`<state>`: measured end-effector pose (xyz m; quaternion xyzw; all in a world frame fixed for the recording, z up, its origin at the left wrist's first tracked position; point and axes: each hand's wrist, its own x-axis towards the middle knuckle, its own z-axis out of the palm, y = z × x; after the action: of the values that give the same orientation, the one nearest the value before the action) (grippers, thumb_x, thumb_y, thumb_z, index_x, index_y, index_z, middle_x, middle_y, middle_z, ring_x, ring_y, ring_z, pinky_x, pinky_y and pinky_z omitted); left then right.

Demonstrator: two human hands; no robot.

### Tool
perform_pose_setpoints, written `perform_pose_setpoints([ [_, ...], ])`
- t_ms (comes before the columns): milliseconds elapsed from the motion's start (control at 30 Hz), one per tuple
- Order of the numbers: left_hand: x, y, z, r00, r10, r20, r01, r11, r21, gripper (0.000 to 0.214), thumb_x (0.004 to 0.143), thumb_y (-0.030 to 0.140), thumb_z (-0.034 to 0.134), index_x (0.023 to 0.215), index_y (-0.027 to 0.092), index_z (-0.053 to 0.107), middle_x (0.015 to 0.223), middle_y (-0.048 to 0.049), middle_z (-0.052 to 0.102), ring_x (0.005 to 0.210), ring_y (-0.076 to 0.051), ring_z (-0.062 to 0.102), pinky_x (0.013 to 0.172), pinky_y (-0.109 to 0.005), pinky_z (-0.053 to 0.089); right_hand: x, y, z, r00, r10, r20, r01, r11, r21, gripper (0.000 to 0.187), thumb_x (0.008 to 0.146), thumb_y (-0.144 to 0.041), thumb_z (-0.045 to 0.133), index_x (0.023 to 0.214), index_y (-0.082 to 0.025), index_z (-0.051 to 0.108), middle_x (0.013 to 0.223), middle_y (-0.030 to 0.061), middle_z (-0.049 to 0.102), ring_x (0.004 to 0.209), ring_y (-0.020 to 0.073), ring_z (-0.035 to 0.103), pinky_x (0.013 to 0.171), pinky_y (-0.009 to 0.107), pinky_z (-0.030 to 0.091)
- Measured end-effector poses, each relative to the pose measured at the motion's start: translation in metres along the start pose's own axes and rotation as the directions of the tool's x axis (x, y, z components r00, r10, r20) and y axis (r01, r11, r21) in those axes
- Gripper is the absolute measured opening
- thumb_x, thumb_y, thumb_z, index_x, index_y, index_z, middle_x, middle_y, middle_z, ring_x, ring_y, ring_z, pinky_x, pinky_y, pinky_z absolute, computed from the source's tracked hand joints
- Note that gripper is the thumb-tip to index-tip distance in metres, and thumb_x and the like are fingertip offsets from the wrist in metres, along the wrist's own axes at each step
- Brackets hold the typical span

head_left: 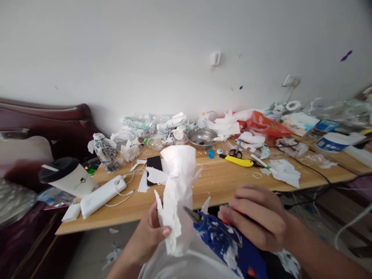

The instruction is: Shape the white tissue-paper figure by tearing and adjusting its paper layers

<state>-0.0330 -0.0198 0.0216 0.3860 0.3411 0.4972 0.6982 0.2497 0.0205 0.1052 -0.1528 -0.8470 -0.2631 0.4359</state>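
the left hand (151,232) pinches the upright white paper roll (178,193) while the right hand (255,221) grips the blue glue gun (229,244), nozzle aimed left, just beside the paper.

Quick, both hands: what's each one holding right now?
Left hand: closed on the white paper wad.
Right hand: closed on the blue glue gun, its nozzle at the paper.

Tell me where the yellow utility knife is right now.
In the head view, the yellow utility knife lies on the wooden table, right of centre, just below the scissors and beyond the right hand.
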Motion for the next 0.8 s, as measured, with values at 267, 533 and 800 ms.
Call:
perform_pose_setpoints([
  [267, -0.002, 0.026, 0.007, 0.992, -0.1, 0.083, 0.095, 0.994, 0.058, 0.071, 0.061, 0.042, 0.092, 0.123, 0.019, 0.068, 0.108, -0.0116, 0.074, 0.096, -0.027, 0.069, 0.079, -0.031, 0.052, 0.01, 0.023, 0.024, 0.975, -0.168, 0.146, 0.171, 0.985, -0.015, 0.016, 0.094, -0.009, 0.057, 0.106, -0.01, 0.067, 0.102, 0.0081, 0.064, 0.083, 0.017, 0.063, 0.069, 0.034, 0.056],
  [533, -0.004, 0.029, 0.007, 0.981, -0.165, 0.101, 0.167, 0.986, -0.01, 0.07, 0.06, 0.044, 0.093, 0.121, 0.018, 0.07, 0.101, -0.0097, 0.074, 0.086, -0.021, 0.067, 0.075, -0.026, 0.05, 0.003, 0.025, 0.023, 0.993, -0.108, -0.047, 0.106, 0.994, -0.033, 0.01, 0.093, -0.009, 0.059, 0.1, -0.012, 0.065, 0.098, 0.007, 0.059, 0.08, 0.0163, 0.061, 0.065, 0.033, 0.055],
  [800, -0.004, 0.032, 0.005, 0.983, -0.169, 0.072, 0.171, 0.985, -0.031, 0.066, 0.063, 0.038, 0.092, 0.122, 0.018, 0.07, 0.105, -0.0098, 0.074, 0.091, -0.022, 0.067, 0.079, -0.027, 0.049, 0.0, 0.016, 0.035, 0.993, -0.098, 0.059, 0.096, 0.994, 0.043, 0.016, 0.092, -0.007, 0.058, 0.107, -0.009, 0.065, 0.097, 0.0107, 0.07, 0.084, 0.0199, 0.067, 0.071, 0.034, 0.057],
])
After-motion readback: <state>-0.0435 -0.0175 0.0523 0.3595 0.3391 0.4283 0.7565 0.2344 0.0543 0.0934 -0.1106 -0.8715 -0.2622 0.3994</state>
